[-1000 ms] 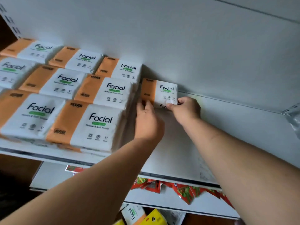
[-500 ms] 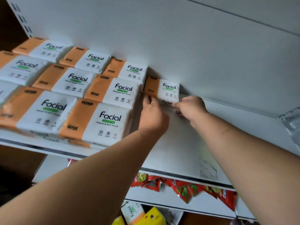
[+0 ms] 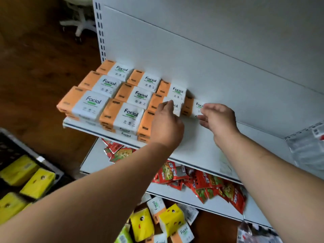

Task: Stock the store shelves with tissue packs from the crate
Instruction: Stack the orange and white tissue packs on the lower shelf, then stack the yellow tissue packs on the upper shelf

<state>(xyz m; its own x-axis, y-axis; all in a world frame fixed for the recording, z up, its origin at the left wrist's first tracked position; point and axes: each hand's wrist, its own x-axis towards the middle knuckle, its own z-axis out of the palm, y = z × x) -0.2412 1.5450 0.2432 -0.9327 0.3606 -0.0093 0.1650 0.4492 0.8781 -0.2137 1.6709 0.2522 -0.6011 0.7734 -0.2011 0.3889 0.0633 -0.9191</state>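
Our right grip (image 3: 219, 120) pinches the near right corner of the pack (image 3: 192, 106), thumb under, fingers curled over its end. Our left grip (image 3: 166, 125) is spread, and its fingertips (image 3: 168, 104) lie on the stacks (image 3: 129, 114) just left of the pack.

Over the last second the pack barely shifts. It lies flat at the far edge of the shelf (image 3: 192, 146), against the back panel (image 3: 210, 67) and beside the rightmost far stack. What changes is our left grip: it was at the pack's near left corner, steadying it, and now it has let go and slid onto the neighbouring stack. The right pinch also looks looser than it did, with more of the pack's white face showing. Our head has pulled back as well, so the crate (image 3: 15, 148) now shows at the near left, with yellow packs (image 3: 36, 183) inside it.

We read this as the placing step closing out. The pack is seated and starts a new column to the right, much lower than the stacks beside it. The shelf to its right and near side is bare, so plenty of stocking remains. The likely next move is to release the right pinch without dragging the pack askew, then reach down left to the crate. More packs (image 3: 168, 220) lie on the floor below the shelves.
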